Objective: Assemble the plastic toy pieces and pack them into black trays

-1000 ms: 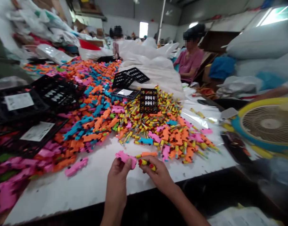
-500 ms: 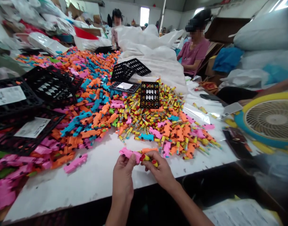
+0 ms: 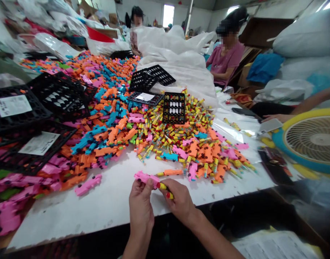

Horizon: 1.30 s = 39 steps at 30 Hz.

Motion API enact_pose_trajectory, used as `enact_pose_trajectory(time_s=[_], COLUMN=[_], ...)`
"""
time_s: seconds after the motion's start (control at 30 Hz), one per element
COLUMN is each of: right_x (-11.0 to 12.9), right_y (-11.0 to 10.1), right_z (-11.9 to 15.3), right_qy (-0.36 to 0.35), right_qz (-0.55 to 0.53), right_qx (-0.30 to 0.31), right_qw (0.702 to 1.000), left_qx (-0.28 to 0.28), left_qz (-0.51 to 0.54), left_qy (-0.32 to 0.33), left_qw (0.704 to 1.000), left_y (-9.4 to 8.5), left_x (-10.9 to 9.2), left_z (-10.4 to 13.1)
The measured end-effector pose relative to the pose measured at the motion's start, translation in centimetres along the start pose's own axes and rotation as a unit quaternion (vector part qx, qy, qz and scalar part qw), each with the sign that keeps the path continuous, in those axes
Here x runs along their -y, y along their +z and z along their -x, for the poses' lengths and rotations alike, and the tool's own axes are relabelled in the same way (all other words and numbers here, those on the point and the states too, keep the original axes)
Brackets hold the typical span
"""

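My left hand [image 3: 141, 205] is closed around a pink toy car [image 3: 144, 177], with the thumb on top of it. Two small yellow tubes with red ends show at the fingers of my right hand [image 3: 180, 201]. One yellow tube [image 3: 162, 186] is up against the right end of the car; whether it sits inside cannot be made out. The second tube [image 3: 169, 195] sticks out lower, between my curled fingers. Just beyond my hands an orange toy car [image 3: 172, 172] lies on the white tabletop [image 3: 113, 198], with a yellow tube at its left end.
A heap of colourful toy cars [image 3: 111, 133] covers the left, with a pile of yellow tubes [image 3: 156, 124] beside it. Black trays [image 3: 174, 120] lie on top. A yellow-and-blue fan [image 3: 313, 138] stands at right. A co-worker in a pink shirt [image 3: 228, 63] sits behind; another person's arm reaches in at right.
The yellow tube has swung into line with the pink car's right end. My right hand has turned and lowered a little. The view has shifted slightly.
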State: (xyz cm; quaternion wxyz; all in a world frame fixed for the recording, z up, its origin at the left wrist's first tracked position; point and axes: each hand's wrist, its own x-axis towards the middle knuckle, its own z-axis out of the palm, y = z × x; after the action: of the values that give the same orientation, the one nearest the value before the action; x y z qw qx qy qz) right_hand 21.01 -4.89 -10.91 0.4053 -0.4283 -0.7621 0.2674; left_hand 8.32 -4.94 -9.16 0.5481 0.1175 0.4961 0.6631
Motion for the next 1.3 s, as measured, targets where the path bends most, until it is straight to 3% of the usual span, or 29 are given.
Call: enact_pose_trajectory(time_s=[0.2, 0.3, 0.37, 0.47, 0.6, 0.7, 0.87, 1.07, 1.3], right_x=[-0.4, 0.1, 0.5, 0.8, 0.6, 0.5, 0.1, -0.3, -0.3], right_y=[1.1, 1.3, 1.2, 0.5, -0.2, -0.1, 0.2, -0.5, -0.7], right_z=[0.6, 0.3, 0.1, -0.1, -0.3, -0.5, -0.6, -0.8, -1.3], right_qy=[-0.115, -0.136, -0.107, 0.0, 0.146, 0.183, 0.201, 0.193, 0.09], right_qz=[0.106, 0.119, 0.073, -0.019, -0.11, -0.164, -0.189, -0.129, -0.045], right_qx=[-0.047, -0.072, -0.058, -0.037, -0.022, 0.003, -0.008, 0.01, 0.014], right_qw=[0.987, 0.981, 0.99, 0.999, 0.983, 0.969, 0.961, 0.973, 0.995], left_qx=[-0.024, -0.033, -0.027, -0.004, -0.018, -0.015, -0.013, -0.02, -0.03], left_qz=[0.038, 0.06, 0.069, 0.075, 0.06, 0.047, 0.03, 0.017, -0.003], left_qy=[-0.021, -0.045, -0.054, -0.056, -0.045, -0.036, -0.045, -0.039, -0.02], left_qw=[0.999, 0.997, 0.996, 0.996, 0.997, 0.998, 0.998, 0.999, 0.999], left_y=[-0.1, 0.2, 0.4, 0.5, 0.6, 0.6, 0.7, 0.4, 0.2], left_x=[0.1, 0.0, -0.3, -0.7, -0.9, -0.8, -0.4, -0.1, 0.3], left_z=[0.3, 0.2, 0.3, 0.4, 0.6, 0.7, 0.8, 0.4, 0.2])
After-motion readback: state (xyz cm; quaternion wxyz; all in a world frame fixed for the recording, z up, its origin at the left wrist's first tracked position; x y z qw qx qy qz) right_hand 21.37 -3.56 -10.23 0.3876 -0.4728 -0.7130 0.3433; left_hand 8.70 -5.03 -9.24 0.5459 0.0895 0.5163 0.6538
